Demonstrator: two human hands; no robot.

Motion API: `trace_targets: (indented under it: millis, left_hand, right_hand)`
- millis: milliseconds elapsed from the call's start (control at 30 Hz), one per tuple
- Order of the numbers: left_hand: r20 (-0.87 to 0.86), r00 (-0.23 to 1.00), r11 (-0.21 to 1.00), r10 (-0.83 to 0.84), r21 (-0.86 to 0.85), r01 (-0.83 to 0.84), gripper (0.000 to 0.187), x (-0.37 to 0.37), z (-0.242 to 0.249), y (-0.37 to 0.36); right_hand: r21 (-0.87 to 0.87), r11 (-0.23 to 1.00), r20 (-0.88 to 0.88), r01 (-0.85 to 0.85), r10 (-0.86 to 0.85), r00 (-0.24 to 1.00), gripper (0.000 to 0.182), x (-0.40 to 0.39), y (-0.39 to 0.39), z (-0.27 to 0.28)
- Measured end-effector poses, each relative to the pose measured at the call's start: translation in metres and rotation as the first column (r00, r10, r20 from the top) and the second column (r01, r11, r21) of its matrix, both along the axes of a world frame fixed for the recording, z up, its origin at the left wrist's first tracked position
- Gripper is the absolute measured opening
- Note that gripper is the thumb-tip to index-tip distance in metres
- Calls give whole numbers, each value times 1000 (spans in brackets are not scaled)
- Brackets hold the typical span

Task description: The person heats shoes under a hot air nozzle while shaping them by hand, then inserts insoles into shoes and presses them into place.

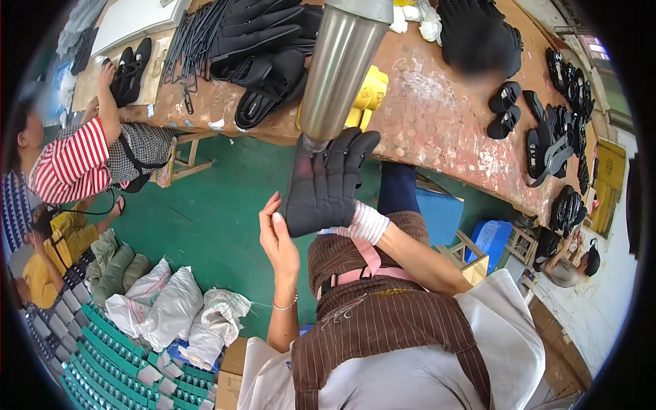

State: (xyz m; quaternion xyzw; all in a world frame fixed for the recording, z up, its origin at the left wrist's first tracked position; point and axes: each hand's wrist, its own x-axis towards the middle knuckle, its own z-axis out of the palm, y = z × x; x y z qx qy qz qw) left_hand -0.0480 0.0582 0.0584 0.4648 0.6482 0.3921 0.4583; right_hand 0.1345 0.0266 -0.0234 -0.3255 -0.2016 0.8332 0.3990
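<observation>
A black padded piece with quilted, finger-like ridges (326, 184) is held up in front of my lap, near the table edge. My right hand (366, 223) is at its lower right end; only a white striped cuff shows, and its fingers are hidden in or behind the piece. To the left, my bare left hand (279, 242) has its fingers apart beside the piece's lower left edge; whether it touches cannot be made out. A metal tube (345, 75) points down at the piece's top, where a faint reddish spot shows.
The worn brown table (430, 102) carries a stack of black footwear (263, 41), a yellow object (369, 89) and black sandals (504, 109). A person in red stripes (75, 160) handles shoes at left. White sacks (171, 301) stand on the green floor, near green racks (116, 362).
</observation>
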Motion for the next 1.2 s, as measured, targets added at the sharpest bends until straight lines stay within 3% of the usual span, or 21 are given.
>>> trace_targets:
  millis: [33,67,200,400,467,500,600,667,767,867,933,1000,1067,1133,1200]
  left_hand:
    - [-8,1000,1000,7,0,-7,32,5,3,1]
    - [-15,1000,1000,16,0,-16,29,8,5,2]
    - [13,1000,1000,-7,19,6,24,9,0,4]
    - [-5,999,996,46,76,-46,23,4,5,2]
    - [-1,997,994,81,74,-81,24,-2,5,-3]
    - [1,995,992,101,74,-101,24,-5,5,-5]
    - [21,981,980,191,56,-192,25,-5,12,-9]
    - [17,975,972,221,81,-222,25,-5,15,-10]
    - [3,967,961,255,112,-254,25,-8,15,-16]
    - [-27,961,955,275,120,-270,27,-12,14,-24]
    - [-19,961,960,275,63,-273,31,-18,14,-31]
    - [21,964,963,266,-49,-265,37,-33,9,-40]
    - [190,949,962,250,-156,-222,43,-42,3,-37]
    - [266,944,963,197,-234,-135,51,-43,-9,-35]
    - [255,962,955,97,-295,-18,62,-42,-24,-34]
  right_hand:
    - [-283,956,-196,81,-140,971,37,-2,1,-2]
    - [-551,830,-336,90,-320,886,35,-3,3,-5]
    - [-553,824,-326,124,-351,878,35,0,11,-11]
    - [-546,834,-256,86,-263,930,38,-1,28,17]
    - [-507,861,-367,22,-239,899,40,-6,25,0]
    - [-485,875,-421,-10,-223,879,41,-8,23,-7]
    - [-189,982,-373,20,-91,923,35,-17,25,-6]
    - [78,996,-103,-31,39,994,36,-21,26,-16]
    - [213,958,199,-191,149,969,40,-27,31,-32]
    - [236,943,158,-237,203,966,42,-25,29,-37]
    - [471,842,291,-265,136,947,44,-22,37,-23]
    - [767,486,549,-420,-157,821,42,-18,44,-18]
    - [559,356,820,-749,-101,564,35,-11,35,-33]
    - [343,348,935,-873,-32,354,27,-17,22,-53]
    - [242,460,947,-855,79,310,15,-28,20,-37]
